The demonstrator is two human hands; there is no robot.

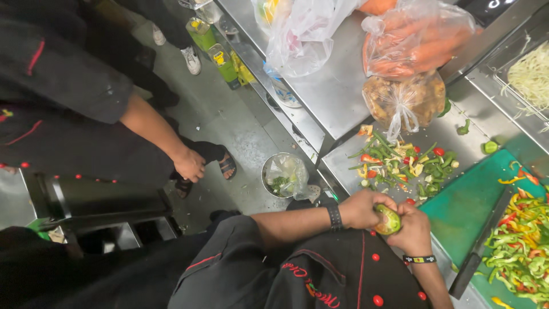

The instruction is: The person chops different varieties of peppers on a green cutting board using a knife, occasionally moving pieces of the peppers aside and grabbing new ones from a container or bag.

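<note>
Head view: two hands meet over the steel worktop edge.
Left hand: fingers curled around a green pepper.
Right hand: closed on the pepper's other side, thumb pressed to it.
Pepper: held between both hands, cut face up, beside the green cutting board.
Board: knife, sliced peppers.
Nearby: scrap pile, lined bin, another person's hand.

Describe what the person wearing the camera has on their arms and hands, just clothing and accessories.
Both hands are bare, no gloves. The left hand has a dark watch with a ridged band at the wrist, below a black sleeve. The right hand has a thin black wristband with small coloured marks. The black jacket has red piping and round red buttons.
</note>
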